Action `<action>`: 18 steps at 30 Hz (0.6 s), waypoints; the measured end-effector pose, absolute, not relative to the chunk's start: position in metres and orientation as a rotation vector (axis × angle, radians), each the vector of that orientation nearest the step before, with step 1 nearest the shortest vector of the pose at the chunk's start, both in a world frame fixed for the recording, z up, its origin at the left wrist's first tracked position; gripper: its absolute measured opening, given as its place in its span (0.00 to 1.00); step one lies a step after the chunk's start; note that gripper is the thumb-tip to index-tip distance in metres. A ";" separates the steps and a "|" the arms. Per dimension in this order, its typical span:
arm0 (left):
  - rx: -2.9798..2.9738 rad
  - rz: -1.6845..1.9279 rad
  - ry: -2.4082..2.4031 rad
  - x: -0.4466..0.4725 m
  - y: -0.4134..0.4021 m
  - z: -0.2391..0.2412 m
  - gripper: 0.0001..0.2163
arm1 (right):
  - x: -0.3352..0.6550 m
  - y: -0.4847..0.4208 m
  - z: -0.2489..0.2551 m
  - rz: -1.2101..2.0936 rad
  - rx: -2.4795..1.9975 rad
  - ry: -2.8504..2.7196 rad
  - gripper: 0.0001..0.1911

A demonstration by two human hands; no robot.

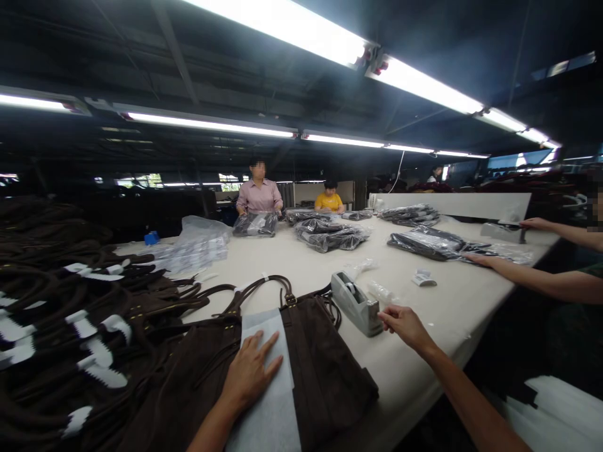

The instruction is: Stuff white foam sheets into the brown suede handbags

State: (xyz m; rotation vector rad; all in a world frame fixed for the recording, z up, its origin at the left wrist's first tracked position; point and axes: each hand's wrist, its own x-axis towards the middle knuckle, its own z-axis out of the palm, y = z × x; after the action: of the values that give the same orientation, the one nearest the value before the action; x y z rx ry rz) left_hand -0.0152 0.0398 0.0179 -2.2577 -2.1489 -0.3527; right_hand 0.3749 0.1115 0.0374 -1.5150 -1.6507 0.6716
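On the white tissue sheet, our left hand lies flat, fingers spread, gripping nothing; the sheet covers a brown handbag at the table's near edge. Our right hand reaches the grey tape dispenser, fingers loosely curled at its end; whether it grips tape, we cannot tell. Left of the bag lies a pile of brown bags. Across the table, bagged bundles lie before co-workers.

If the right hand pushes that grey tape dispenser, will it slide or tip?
The tape dispenser sits low and long on the table, so it would probably slide rather than tip. Its blocky base suggests some weight for its size. The right hand is at its end, so a push there may turn it.
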 end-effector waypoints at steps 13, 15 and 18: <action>-2.271 -0.508 -2.167 -0.012 0.033 0.016 0.26 | 0.267 0.086 0.070 0.936 -1.260 -1.531 0.17; -2.279 -0.520 -2.168 -0.013 0.032 0.015 0.27 | 0.206 0.088 0.088 1.166 -1.163 -1.586 0.13; -2.293 -0.547 -2.172 -0.013 0.031 0.014 0.27 | 0.125 0.102 0.092 1.310 -1.209 -1.597 0.09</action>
State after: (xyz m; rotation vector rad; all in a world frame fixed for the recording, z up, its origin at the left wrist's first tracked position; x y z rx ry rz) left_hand -0.0130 0.0309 0.0140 -2.2928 -2.1724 -0.5474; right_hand 0.1254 0.1016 0.0920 -1.2095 -1.5968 1.3104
